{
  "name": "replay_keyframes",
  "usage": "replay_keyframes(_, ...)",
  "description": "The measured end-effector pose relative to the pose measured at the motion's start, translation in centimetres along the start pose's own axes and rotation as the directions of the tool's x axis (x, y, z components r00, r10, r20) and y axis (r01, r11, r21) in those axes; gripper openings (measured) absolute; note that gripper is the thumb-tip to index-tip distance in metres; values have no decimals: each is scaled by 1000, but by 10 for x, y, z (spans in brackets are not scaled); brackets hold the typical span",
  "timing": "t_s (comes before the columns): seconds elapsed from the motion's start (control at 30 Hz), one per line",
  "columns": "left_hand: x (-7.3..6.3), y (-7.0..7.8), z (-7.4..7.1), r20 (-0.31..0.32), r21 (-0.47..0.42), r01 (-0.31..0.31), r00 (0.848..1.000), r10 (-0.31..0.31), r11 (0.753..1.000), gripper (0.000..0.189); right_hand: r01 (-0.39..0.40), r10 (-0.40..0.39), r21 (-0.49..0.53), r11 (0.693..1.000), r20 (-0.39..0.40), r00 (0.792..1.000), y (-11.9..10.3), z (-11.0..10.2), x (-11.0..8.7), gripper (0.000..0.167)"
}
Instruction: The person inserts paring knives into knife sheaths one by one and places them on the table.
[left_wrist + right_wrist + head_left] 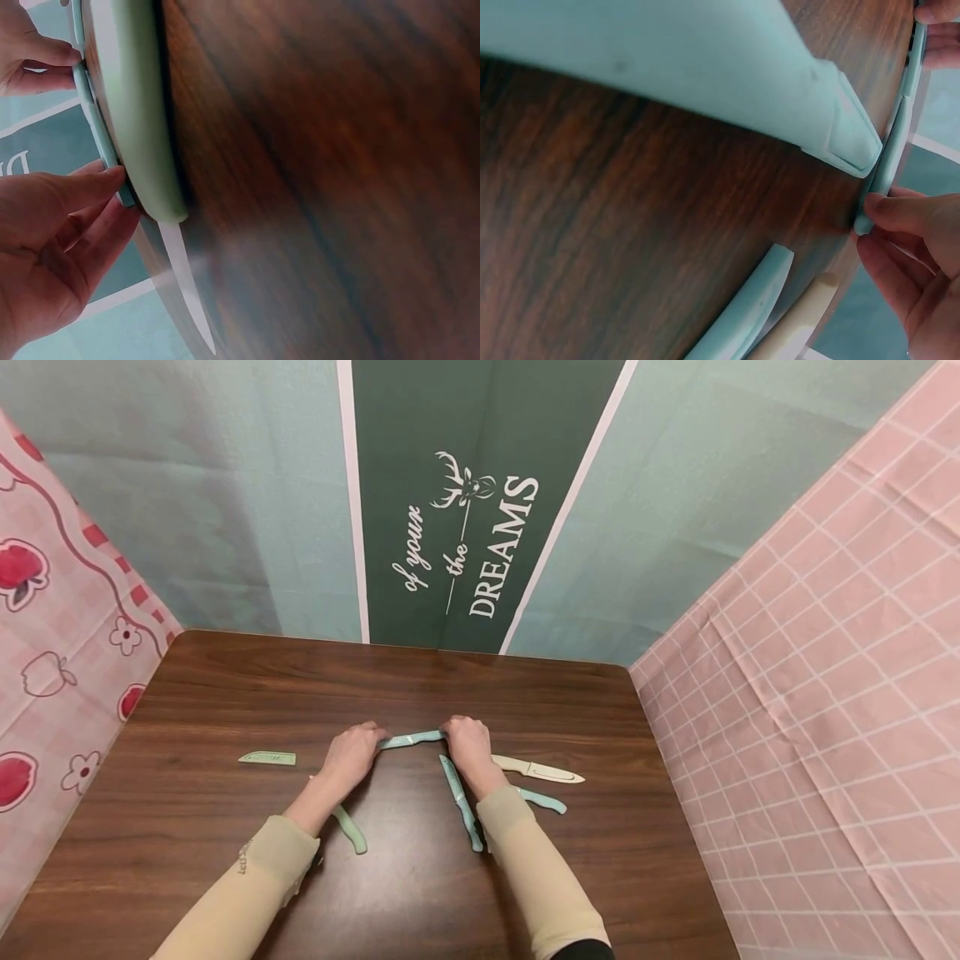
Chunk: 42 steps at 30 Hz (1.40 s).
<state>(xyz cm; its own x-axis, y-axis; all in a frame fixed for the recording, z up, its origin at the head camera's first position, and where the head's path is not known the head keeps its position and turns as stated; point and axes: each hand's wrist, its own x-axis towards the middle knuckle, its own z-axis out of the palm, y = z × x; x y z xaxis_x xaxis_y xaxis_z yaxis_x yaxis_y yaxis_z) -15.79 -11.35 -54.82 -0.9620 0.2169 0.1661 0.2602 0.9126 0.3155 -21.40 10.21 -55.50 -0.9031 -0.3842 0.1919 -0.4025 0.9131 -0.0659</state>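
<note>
Both hands hold one light-blue sheathed knife (412,739) near the table's middle, stretched between them. My left hand (354,755) pinches the sheath end between thumb and fingers, plain in the left wrist view. At the other end, the thumb and fingers of my right hand (468,747) pinch the handle tip. Close by the right wrist lies a second blue sheathed knife (459,802). A green knife (142,112) with a bare pale blade lies near the left wrist; in the head view the forearm partly hides it.
A loose green sheath (267,758) lies on the brown wooden table (405,910), left of the hands. Right of the right wrist are a cream knife (540,771) and another blue knife handle (543,801), both partly covered by that arm. Printed cloths hang around the table.
</note>
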Motion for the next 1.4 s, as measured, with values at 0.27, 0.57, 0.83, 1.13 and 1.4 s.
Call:
replay_keyframes(0.27,1,1,-2,31,-8,28,999,-27,1000,26,14,-13,-88,996,4,1000,-4,1,0,31)
replay_keyframes(0.57,1,-1,0,40,-5,39,998,-39,999,29,8,-8,-95,995,4,1000,-5,4,-1,31)
replay_keyframes(0.83,0,-5,3,41,-10,34,999,-33,999,29,13,-16,-94,996,-24,1000,-4,7,-3,31)
replay_keyframes(1.13,-1,-4,4,30,-17,28,999,-28,999,27,23,-26,-84,996,-33,999,-4,7,-5,28)
replay_keyframes(1.4,0,-6,4,18,-12,-12,1000,12,1000,25,63,-63,-82,995,5,998,-5,7,-4,21)
